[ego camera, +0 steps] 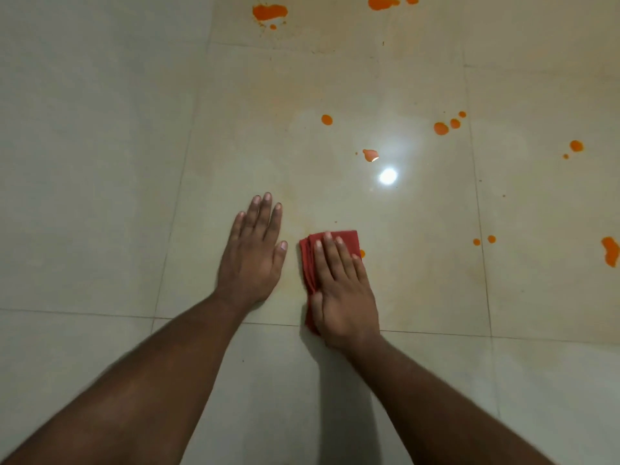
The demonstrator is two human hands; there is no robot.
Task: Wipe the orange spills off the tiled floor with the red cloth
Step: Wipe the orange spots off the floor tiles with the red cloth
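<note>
A folded red cloth (310, 263) lies on the glossy beige tiled floor (100, 162). My right hand (342, 290) presses flat on the cloth with straight fingers and covers most of it. A small orange drop (362, 253) shows at the cloth's right edge. My left hand (253, 253) rests flat on the bare tile just left of the cloth, fingers straight, holding nothing. Several orange spills dot the floor further off: a drop (326, 119) and a smear (370, 155) ahead, a cluster (441, 128) to the right, a large blot (269, 12) at the top.
More orange blots lie at the top right (382, 2), the right (576, 146) and the far right edge (610, 251), with two small drops (484, 240) between. A bright lamp reflection (388, 176) glares on the tile. Faint orange smearing tints the tiles ahead.
</note>
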